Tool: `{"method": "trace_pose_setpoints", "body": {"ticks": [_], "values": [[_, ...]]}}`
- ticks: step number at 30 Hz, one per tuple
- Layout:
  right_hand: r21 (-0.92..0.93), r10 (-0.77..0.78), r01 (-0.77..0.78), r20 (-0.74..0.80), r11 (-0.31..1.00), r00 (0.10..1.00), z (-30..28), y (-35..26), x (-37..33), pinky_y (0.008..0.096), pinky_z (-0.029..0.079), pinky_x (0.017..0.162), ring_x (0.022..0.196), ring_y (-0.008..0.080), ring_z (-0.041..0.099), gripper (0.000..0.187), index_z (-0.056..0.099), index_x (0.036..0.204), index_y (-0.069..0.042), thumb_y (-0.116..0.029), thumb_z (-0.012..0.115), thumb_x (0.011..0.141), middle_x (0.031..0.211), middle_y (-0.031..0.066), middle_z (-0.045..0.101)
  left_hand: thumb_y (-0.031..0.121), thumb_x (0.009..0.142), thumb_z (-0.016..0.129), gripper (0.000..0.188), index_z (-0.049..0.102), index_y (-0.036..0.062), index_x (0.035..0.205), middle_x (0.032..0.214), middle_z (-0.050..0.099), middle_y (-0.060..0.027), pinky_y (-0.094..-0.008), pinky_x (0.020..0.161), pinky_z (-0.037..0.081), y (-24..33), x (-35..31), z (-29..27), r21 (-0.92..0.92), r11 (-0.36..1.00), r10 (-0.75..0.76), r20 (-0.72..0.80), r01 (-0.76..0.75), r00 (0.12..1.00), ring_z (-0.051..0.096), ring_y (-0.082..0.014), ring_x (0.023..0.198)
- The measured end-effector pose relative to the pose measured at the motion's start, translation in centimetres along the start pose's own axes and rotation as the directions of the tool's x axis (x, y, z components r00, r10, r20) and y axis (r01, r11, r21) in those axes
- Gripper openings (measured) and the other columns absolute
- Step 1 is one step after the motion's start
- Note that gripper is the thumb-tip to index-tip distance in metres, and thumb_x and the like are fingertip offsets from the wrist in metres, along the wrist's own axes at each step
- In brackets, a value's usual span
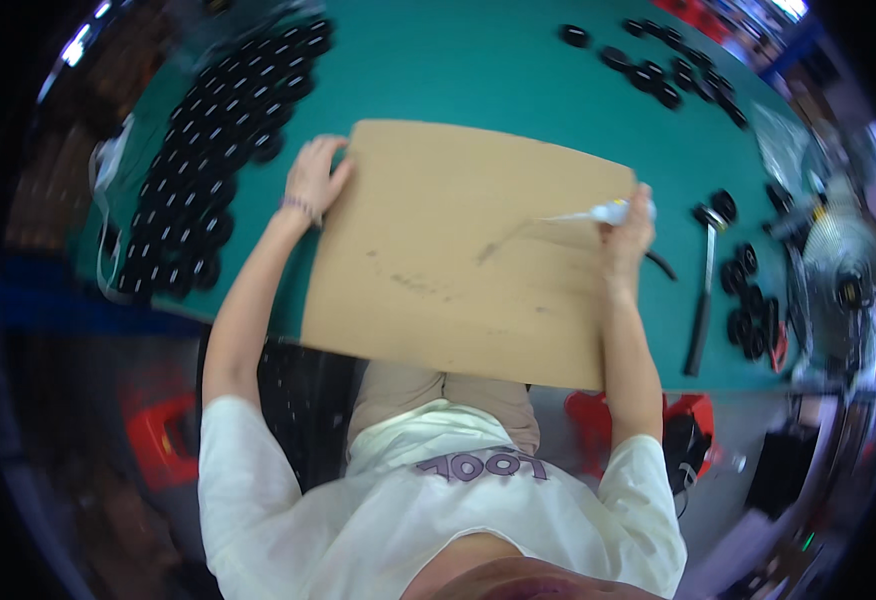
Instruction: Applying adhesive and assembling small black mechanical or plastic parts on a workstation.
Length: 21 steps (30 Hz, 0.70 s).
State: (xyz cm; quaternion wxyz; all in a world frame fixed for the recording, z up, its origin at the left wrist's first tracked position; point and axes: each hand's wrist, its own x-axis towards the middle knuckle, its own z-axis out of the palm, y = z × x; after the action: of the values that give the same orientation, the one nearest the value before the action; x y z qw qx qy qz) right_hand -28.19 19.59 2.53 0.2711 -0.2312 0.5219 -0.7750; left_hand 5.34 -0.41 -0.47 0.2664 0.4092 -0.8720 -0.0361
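A large flat cardboard sheet (438,240) with dark smudges lies on the green table in front of me, its near edge over my lap. My left hand (316,180) grips its left edge near the far corner, thumb toward the board. In my right hand (628,245), at the sheet's right edge, is a small white squeeze bottle (610,212). The bottle's thin nozzle points left across the cardboard. Whether the right fingers also hold the sheet's edge, I cannot tell.
Rows of black round parts (228,130) cover the table's left side. More black parts (658,75) lie far right. A hammer (703,290) with a black handle rests to the right, beside black wheel-like pieces (748,300) and a fan (848,270).
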Motion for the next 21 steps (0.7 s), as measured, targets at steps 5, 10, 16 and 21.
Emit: {"method": "trace_pose_setpoints", "body": {"ticks": [5,10,16,21], "values": [[0.37,0.347,-0.444,0.301,0.816,0.888,1.1,1.9,-0.7,0.0192,0.033,0.043,0.05,0.0052,0.04,0.029,0.049,0.077,-0.012,-0.039,0.049,0.087,0.062,-0.0029,0.045,0.02,0.078,0.059,0.044,0.047,0.0009,0.115,0.098,0.055,-0.0102,-0.0305,0.075,0.042,16.8,-1.5,1.4,-0.656,0.753,0.111,0.044,-0.055,0.993,0.054,-0.0221,0.085],[0.299,0.265,-0.511,0.589,0.806,0.763,2.5,-0.2,-3.2,0.0196,0.042,0.053,0.064,0.0055,0.05,0.033,0.051,0.096,-0.008,-0.04,0.05,0.086,0.078,0.0003,0.051,0.022,0.084,0.055,0.042,0.044,0.0001,0.118,0.103,0.055,-0.0083,-0.0287,0.078,0.043,22.9,0.0,5.0,-0.847,0.531,0.121,0.028,-0.041,0.992,0.054,-0.0179,0.088],[-0.082,0.427,-0.492,0.632,0.867,0.647,0.5,-1.0,-1.0,0.0247,0.045,0.064,0.075,0.0101,0.053,0.042,0.047,0.105,-0.003,-0.04,0.052,0.085,0.088,0.0053,0.053,0.021,0.089,0.049,0.027,0.049,-0.0006,0.106,0.09,0.055,-0.0056,-0.0234,0.067,0.047,22.9,1.3,5.0,-0.981,0.091,-0.18,0.154,0.173,0.971,0.054,-0.0107,0.08],[-0.661,-0.107,0.357,0.388,0.66,0.916,-1.3,-0.6,11.9,0.0322,0.045,0.078,0.093,0.021,0.055,0.047,0.049,0.108,0.002,-0.035,0.058,0.08,0.106,0.0163,0.053,0.023,0.088,0.05,0.03,0.049,-0.0021,0.104,0.083,0.054,-0.003,-0.0187,0.053,0.042,17.6,0.8,7.1,-0.875,0.428,-0.218,0.143,0.226,0.965,0.051,-0.0059,0.066]]}}
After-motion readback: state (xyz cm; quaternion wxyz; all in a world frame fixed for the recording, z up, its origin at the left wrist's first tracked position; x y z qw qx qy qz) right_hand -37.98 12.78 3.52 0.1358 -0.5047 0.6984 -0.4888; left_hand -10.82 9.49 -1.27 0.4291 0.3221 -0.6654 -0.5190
